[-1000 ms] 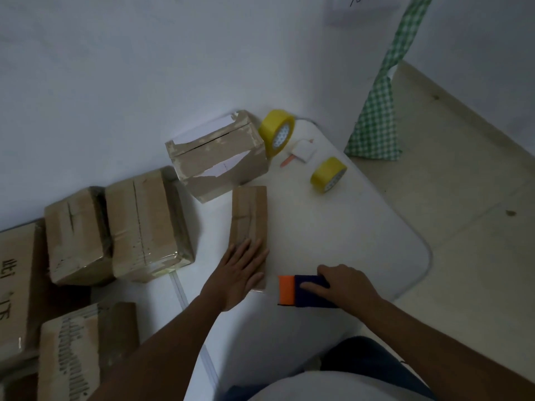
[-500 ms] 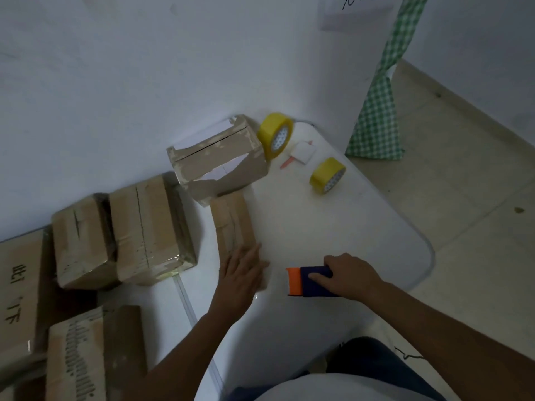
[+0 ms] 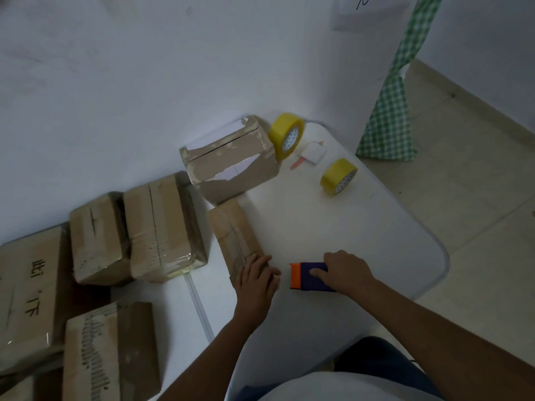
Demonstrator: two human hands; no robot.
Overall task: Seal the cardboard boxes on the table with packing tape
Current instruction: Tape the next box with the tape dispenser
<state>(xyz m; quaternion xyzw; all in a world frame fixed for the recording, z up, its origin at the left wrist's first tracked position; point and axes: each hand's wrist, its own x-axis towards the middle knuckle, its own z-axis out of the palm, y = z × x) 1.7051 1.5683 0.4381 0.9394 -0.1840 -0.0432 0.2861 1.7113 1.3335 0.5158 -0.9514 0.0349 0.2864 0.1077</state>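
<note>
Left hand [image 3: 256,277] lies flat, fingers spread, pressed on the near end of a small flat brown cardboard box [image 3: 236,237]. Right hand [image 3: 346,270] grips a purple block-shaped tape dispenser with an orange end [image 3: 309,276], fingers closed over its top; the orange end faces the left hand, and a narrow gap separates the two.

White rounded table [image 3: 376,241] carries both hands. Beyond the left hand, the small box runs away at a slight tilt toward a taller brown cardboard box with torn white label patches [image 3: 228,164], which stands against the wall. To the left of the left hand sit two taped brown cardboard boxes [image 3: 136,230] side by side, touching. Nearer and further left lie a large printed carton [image 3: 27,285] and another brown printed box [image 3: 110,354].

Well beyond the right hand, a large yellow tape roll [image 3: 286,134] leans beside the torn box; a smaller yellow tape roll [image 3: 338,176] stands apart to its right.
</note>
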